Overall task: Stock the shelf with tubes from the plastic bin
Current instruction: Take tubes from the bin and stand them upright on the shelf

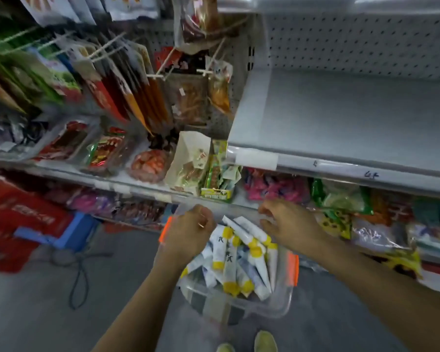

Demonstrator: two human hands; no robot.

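The clear plastic bin (241, 309) is seen low in the centre of the frame, above grey floor (127, 288), and it is filled with a heap of white tubes (226, 260) with yellow caps, lying crossed over one another. Orange latches are seen on its two sides, one at the left (166, 231), one at the right (293, 269).

Over the far left corner of the bin the left hand (188, 231) is held, fingers curled in tight towards the palm. Whether the rim or anything else is gripped cannot be told through the blur. Over the far right corner the right hand (288, 224) is held, fingers bent down near the clear rim and just above the topmost tubes. A grip there cannot be made out either.

The grey shelf (341, 118) is seen in the upper right of the frame, backed by white pegboard (353, 44) and edged by a clear price rail (346, 170), well above the bin.

In the upper left, hanging snack packets (127, 80) are carried on pegs. Below them, a green carton (217, 177) is seen on the lower shelf, and pink packets (272, 186) under the rail. At the left edge a red bag (18, 219) is seen, with a dark cable (79, 278) on the floor. Two yellowish shoes (265, 341) are caught at the bottom.
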